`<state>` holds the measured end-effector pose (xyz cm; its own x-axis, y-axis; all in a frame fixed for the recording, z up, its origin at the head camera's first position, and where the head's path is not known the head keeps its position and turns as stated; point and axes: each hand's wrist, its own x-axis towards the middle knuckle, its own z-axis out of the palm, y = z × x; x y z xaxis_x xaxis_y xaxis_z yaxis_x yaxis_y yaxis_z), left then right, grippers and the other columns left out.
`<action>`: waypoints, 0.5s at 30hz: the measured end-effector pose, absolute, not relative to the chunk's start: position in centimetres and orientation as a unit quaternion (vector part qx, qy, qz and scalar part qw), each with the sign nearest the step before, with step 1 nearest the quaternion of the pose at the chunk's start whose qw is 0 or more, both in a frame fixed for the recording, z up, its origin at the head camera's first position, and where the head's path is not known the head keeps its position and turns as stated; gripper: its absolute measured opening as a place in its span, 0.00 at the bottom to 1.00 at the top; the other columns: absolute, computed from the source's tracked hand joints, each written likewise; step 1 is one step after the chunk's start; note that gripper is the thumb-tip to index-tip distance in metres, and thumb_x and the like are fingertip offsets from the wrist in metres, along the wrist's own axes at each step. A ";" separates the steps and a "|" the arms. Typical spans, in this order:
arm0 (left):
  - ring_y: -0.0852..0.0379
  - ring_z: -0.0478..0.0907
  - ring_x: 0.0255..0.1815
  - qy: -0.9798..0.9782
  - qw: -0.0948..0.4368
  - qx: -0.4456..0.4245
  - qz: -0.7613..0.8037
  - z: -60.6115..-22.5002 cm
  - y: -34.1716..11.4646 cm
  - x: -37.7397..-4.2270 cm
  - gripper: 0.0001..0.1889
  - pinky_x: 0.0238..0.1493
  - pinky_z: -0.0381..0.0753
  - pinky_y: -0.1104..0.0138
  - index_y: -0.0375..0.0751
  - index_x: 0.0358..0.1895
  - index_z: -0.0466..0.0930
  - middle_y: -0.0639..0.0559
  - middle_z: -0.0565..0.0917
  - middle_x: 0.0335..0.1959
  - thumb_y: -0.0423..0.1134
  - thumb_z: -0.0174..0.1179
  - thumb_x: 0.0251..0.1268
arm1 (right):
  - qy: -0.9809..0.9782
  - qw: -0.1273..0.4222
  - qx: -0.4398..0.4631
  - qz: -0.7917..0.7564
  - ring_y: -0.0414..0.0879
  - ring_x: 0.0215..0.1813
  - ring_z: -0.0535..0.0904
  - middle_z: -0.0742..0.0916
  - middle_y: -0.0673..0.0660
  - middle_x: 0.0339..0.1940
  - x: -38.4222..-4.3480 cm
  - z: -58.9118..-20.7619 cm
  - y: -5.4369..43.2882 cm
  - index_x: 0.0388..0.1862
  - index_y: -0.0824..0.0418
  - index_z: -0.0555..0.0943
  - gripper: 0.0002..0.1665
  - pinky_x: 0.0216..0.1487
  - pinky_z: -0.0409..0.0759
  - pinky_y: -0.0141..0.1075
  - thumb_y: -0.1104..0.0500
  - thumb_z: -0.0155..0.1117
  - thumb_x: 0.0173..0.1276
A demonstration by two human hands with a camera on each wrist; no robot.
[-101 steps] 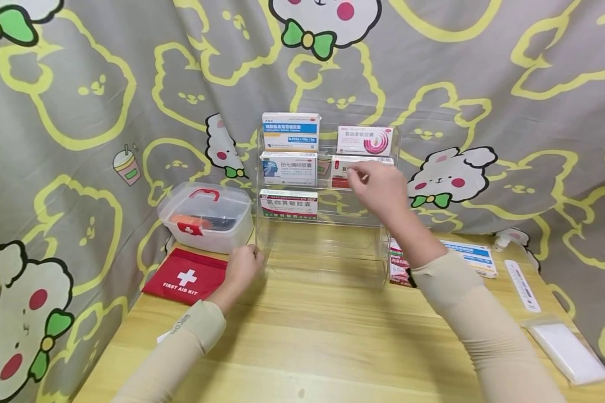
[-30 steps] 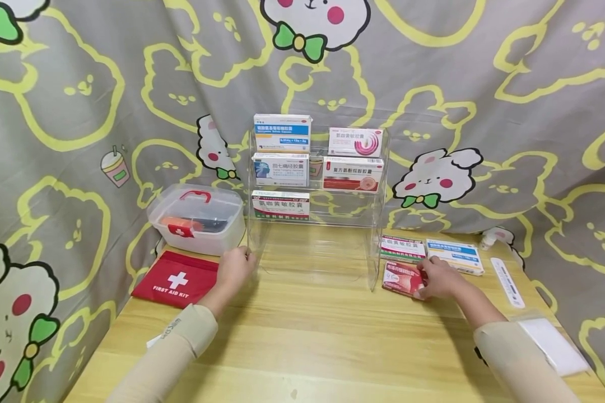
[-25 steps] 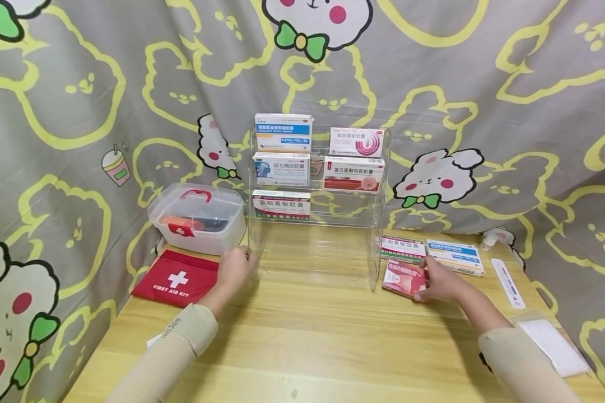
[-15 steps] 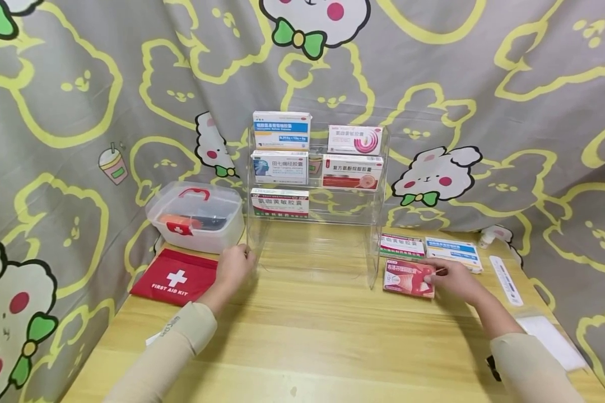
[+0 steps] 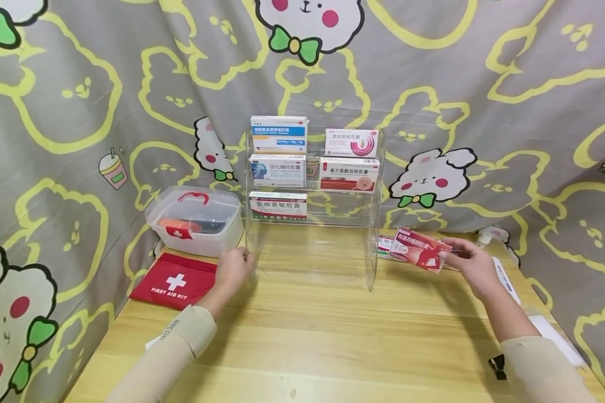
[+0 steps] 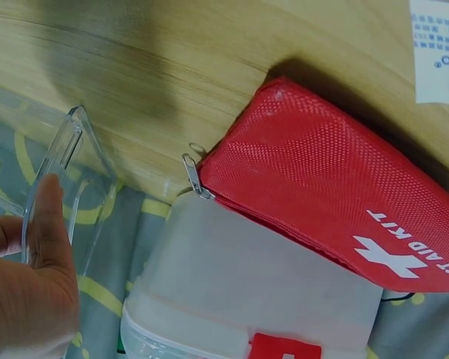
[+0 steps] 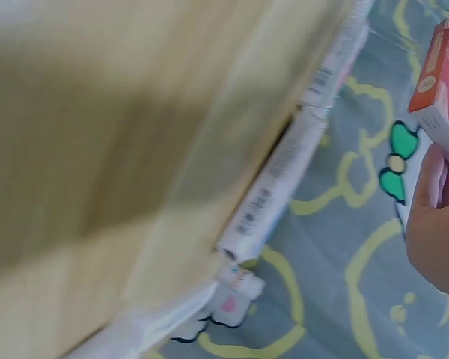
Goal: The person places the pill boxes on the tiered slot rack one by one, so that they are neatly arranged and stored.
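Note:
My right hand point(image 5: 476, 271) pinches the right end of a red and pink medicine box point(image 5: 417, 249), lifted off the table and tilted; in the right wrist view the same medicine box point(image 7: 443, 90) stands out beyond the fingers. My left hand point(image 5: 233, 271) grips the left side edge of a clear acrylic display rack point(image 5: 312, 246). The left wrist view shows thumb and fingers on either side of the rack's clear panel point(image 6: 56, 161). Several medicine boxes stand on the rack's upper tiers: a blue-and-white box point(image 5: 279, 135), a pink-and-white box point(image 5: 351, 143) and others below.
A clear lidded first-aid box point(image 5: 196, 221) and a red first aid pouch point(image 5: 173, 281) lie left of the rack. Behind the held box lies a green-banded medicine box point(image 5: 385, 246). A white strip point(image 5: 506, 280) and a white packet point(image 5: 554, 338) are at the right edge.
My right hand came down from the rack's second tier to the red box on the table, took hold of it and raised it. The left hand stayed at the rack's edge.

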<state>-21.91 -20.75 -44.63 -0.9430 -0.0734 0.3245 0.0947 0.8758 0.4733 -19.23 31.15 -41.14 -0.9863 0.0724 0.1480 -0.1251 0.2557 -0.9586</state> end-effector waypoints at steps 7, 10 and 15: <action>0.47 0.74 0.21 -0.955 0.165 -0.001 -0.247 -44.5 -20.8 -21.6 0.08 0.25 0.73 0.57 0.40 0.19 0.77 0.49 0.79 0.17 0.34 0.55 0.54 | -0.780 0.113 0.024 0.616 0.33 0.37 0.73 0.80 0.42 0.35 -19.3 -38.8 30.0 0.51 0.53 0.80 0.18 0.35 0.75 0.21 0.62 0.66 0.60; 0.45 0.76 0.22 -0.955 0.169 0.000 -0.245 -44.4 -20.8 -21.5 0.08 0.26 0.74 0.56 0.40 0.19 0.78 0.48 0.80 0.17 0.34 0.55 0.54 | -0.788 0.136 0.022 0.600 0.35 0.37 0.72 0.80 0.42 0.35 -19.4 -37.6 29.4 0.51 0.53 0.80 0.18 0.35 0.75 0.21 0.61 0.66 0.61; 0.47 0.74 0.20 -0.955 0.171 -0.003 -0.242 -44.5 -20.5 -21.8 0.08 0.25 0.73 0.58 0.40 0.18 0.77 0.49 0.78 0.16 0.32 0.54 0.52 | -0.785 0.158 0.015 0.599 0.38 0.39 0.72 0.79 0.44 0.37 -20.0 -35.0 28.7 0.54 0.56 0.79 0.21 0.35 0.75 0.21 0.59 0.67 0.60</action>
